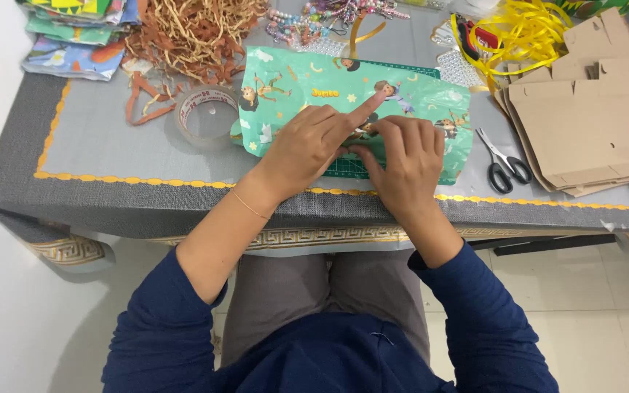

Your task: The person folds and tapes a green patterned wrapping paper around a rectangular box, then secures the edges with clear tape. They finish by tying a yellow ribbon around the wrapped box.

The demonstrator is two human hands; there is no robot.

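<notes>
Green wrapping paper (pixel 293 84) with cartoon figures covers a parcel lying on a cutting mat (pixel 351 169) at the table's (pixel 96 145) near edge. Pressing down on it, the left hand (pixel 307 145) has its forefinger stretched out, while the right hand (pixel 402 156) lies curled on the paper beside it. A tape roll (pixel 205 116) sits just left, scissors (pixel 504 161) to the right.

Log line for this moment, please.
left hand: pressing wrapped parcel | right hand: on its near edge | tape roll left | scissors right
</notes>
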